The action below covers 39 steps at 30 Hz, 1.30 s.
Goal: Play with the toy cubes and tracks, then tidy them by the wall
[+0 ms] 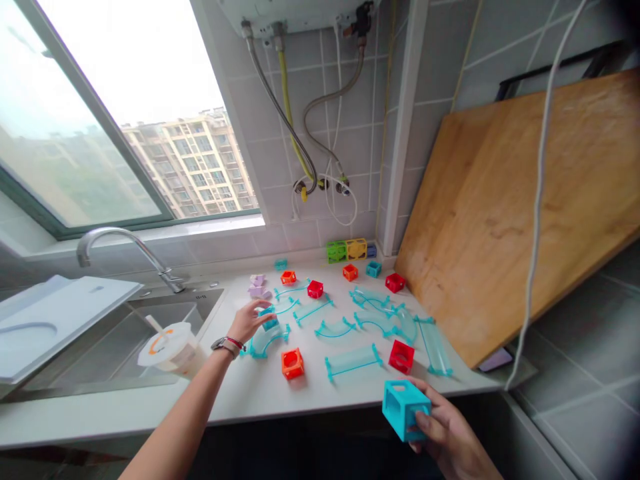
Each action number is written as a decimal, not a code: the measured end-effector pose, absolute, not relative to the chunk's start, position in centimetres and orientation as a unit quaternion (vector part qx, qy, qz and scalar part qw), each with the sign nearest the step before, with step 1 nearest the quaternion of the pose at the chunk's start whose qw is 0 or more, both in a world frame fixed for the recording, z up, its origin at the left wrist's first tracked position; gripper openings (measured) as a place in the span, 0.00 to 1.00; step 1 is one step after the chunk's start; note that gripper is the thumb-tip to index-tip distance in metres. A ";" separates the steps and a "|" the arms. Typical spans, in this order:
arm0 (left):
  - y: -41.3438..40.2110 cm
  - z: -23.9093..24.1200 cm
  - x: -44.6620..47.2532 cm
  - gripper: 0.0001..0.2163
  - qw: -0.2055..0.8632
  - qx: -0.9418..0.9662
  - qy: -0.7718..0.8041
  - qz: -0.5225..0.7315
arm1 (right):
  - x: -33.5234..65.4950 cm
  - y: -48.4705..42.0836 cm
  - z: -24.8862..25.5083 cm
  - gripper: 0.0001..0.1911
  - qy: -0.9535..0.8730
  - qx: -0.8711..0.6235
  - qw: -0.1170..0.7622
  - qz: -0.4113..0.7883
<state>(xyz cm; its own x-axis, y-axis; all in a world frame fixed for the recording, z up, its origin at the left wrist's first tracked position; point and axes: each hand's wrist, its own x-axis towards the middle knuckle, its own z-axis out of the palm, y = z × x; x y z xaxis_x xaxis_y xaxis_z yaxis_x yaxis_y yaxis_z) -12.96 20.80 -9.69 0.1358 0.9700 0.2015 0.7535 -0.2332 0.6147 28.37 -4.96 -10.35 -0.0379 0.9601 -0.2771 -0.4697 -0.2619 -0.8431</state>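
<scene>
My right hand (445, 427) grips a hollow teal cube (404, 408) just off the counter's front edge. My left hand (250, 321), with a watch on the wrist, reaches over the white countertop (250, 390) and pinches a small teal cube (270, 321) beside a curved clear-teal track piece (265, 341). Several more teal track pieces lie across the counter, among them a straight one (353, 361). Scattered between them are an orange cube (293, 363) and red cubes (401, 356) (315, 289) (395, 282).
A big wooden board (525, 207) leans on the right wall. Left of the counter is a sink (125, 333) with a tap (120, 250), a lidded cup (170, 348) and a white board (55, 317). Green and yellow cubes (347, 251) stand by the back wall under hoses.
</scene>
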 end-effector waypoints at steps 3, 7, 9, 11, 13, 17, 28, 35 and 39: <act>20.7 -10.0 -13.5 0.26 0.170 0.759 0.568 0.271 | 28.4 -4.9 -9.5 0.34 -0.250 -0.453 0.553 0.653; 20.5 -10.1 -13.6 0.24 0.142 0.780 0.552 0.258 | 27.8 -4.9 -9.3 0.34 -0.243 -0.441 0.560 0.658; 20.4 -9.9 -13.4 0.24 0.127 0.785 0.549 0.258 | 27.5 -5.0 -9.6 0.32 -0.252 -0.432 0.558 0.662; 20.1 -9.5 -13.1 0.24 0.112 0.787 0.546 0.264 | 27.3 -5.1 -10.0 0.32 -0.267 -0.428 0.557 0.660; 19.3 -8.8 -12.7 0.24 0.097 0.785 0.544 0.279 | 27.2 -5.3 -10.3 0.31 -0.288 -0.431 0.558 0.648; 16.1 -7.7 -11.8 0.21 0.074 0.762 0.542 0.345 | 27.9 -5.4 -9.6 0.30 -0.348 -0.455 0.553 0.606; 7.1 -13.9 -10.6 0.19 0.162 0.658 0.597 0.429 | 38.3 9.0 -3.5 0.23 -0.643 -0.707 0.285 0.077; 7.3 -15.3 -11.1 0.19 0.187 0.662 0.571 0.449 | 38.2 18.8 -4.2 0.19 -0.679 -0.733 0.005 0.043; 7.1 -15.6 -11.0 0.18 0.184 0.685 0.556 0.434 | 37.9 20.5 -5.3 0.14 -0.680 -0.729 -0.067 0.038</act>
<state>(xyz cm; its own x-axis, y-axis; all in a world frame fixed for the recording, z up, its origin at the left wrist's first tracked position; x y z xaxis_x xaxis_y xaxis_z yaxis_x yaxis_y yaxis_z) -10.98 7.06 -15.61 0.0050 0.9207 0.3902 0.6020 -0.3143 0.7340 37.86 20.51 -5.34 0.0717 0.9866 -0.1464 0.9968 -0.0655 0.0467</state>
